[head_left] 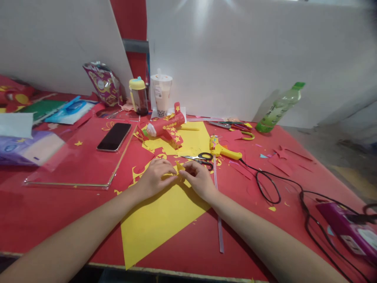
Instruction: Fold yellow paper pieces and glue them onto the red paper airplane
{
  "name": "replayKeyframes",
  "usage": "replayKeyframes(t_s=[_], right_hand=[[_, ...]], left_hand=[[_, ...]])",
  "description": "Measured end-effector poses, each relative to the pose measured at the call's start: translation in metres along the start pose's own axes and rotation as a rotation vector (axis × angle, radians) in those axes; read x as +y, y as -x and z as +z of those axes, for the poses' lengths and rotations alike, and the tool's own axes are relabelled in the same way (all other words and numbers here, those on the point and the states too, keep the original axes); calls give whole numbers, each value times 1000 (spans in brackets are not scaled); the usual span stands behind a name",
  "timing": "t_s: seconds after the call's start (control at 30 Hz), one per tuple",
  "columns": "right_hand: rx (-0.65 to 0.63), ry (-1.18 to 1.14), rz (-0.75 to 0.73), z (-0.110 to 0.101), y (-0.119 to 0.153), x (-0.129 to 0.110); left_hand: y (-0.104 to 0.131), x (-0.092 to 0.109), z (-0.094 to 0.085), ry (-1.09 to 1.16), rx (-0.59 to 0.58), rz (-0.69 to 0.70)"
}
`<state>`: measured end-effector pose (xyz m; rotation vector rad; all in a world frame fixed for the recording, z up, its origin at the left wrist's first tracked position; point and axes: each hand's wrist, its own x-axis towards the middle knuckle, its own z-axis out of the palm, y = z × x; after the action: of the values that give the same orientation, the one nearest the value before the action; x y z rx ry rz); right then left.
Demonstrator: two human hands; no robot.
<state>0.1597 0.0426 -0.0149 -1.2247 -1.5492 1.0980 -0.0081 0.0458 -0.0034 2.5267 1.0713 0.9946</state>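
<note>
We hold a small, angular yellow piece [180, 167] between left hand [156, 177] and right hand [200, 180], above our flat yellow sheet [157, 222], which reaches the bench's [73, 220] front edge.

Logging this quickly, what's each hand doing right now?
Left hand: closed, fingertips pinching a small yellow paper piece.
Right hand: closed, thumb and fingers on the same piece.

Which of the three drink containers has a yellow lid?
It is the small container with dark liquid, between the shiny snack bag and the tall cup. The cup has a pale lid, and the bottle has a green cap.
</note>
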Motion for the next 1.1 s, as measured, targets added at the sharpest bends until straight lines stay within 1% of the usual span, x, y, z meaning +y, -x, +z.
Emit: replayKeyframes(t_s=[0.13, 0.3, 0.4, 0.53, 0.63, 0.83, 1.1], right_hand=[[1, 28, -8, 1, -1, 1], [7, 83, -32, 3, -1, 1], [-8, 119, -50, 3, -1, -1], [-41, 149, -66, 4, 0, -4], [-49, 201, -83, 4, 0, -4], [-50, 244, -91, 5, -1, -4], [-61, 236, -90, 5, 0, -5]], left_hand=[[-1, -3, 0, 41, -6, 24], [0, -6, 3, 35, 38, 0], [0, -6, 2, 64, 18, -7], [1, -5, 1, 57, -28, -72], [0, -4, 0, 46, -36, -98], [0, -3, -1, 36, -34, -83], [-1, -2, -1, 25, -45, -83]])
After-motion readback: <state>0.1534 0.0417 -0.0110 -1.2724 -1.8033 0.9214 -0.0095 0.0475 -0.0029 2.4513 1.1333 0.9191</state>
